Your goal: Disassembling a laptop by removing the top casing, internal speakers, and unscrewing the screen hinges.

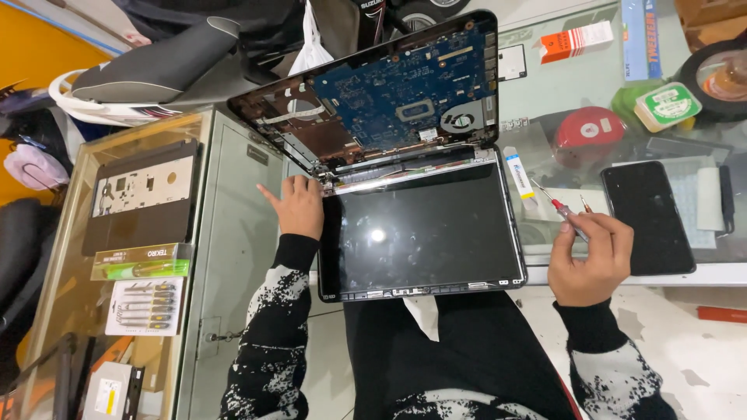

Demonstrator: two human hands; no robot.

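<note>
At the far left a detached black palmrest panel [142, 194] lay flat on the glass cabinet top. The left hand [298, 207], fingers loosely spread and holding nothing, pressed beside the hinge of the opened laptop [405, 155], whose glossy dark screen [424, 229] stretched rightward between both hands, its blue circuit board tilted away. The right hand [589, 260], nearer the glass counter, was closed around a slim red-tipped screwdriver [562, 211], pointing up-left towards the hinge line.
</note>
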